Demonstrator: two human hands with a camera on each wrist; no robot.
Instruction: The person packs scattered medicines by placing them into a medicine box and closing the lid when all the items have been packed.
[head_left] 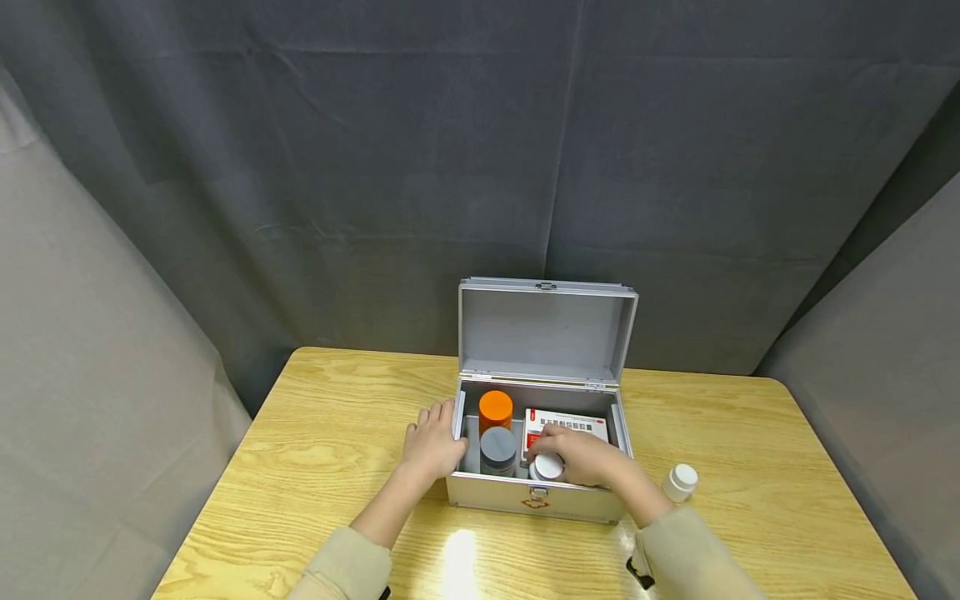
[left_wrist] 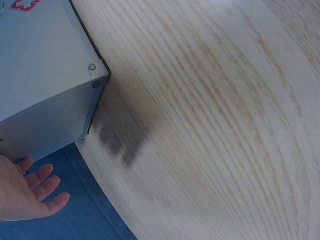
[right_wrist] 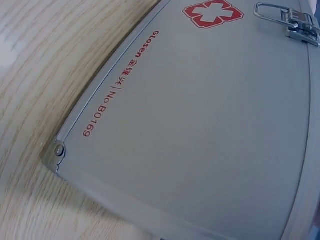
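Observation:
A silver first-aid case (head_left: 491, 490) stands with its lid (head_left: 546, 333) raised. My left hand (head_left: 433, 443) rests at its left rim, thumb over the edge and the other fingers extended along the outer wall; in the left wrist view these fingers (left_wrist: 47, 187) are spread beside the case. Inside, my right hand (head_left: 577, 454) grips a white-capped bottle (head_left: 547, 467) near the front wall; its thumb is hidden. Behind that bottle leans a white-and-red medicine box (head_left: 570, 422). An orange-capped bottle (head_left: 496, 406) and a grey-lidded jar (head_left: 498, 447) stand in the left half.
A small white bottle (head_left: 680, 482) is on the wooden table (head_left: 330, 417), right of the case. The right wrist view shows the case's front with a red cross emblem (right_wrist: 213, 13) and a metal latch (right_wrist: 300, 25). Dark curtains (head_left: 360, 167) hang behind the table.

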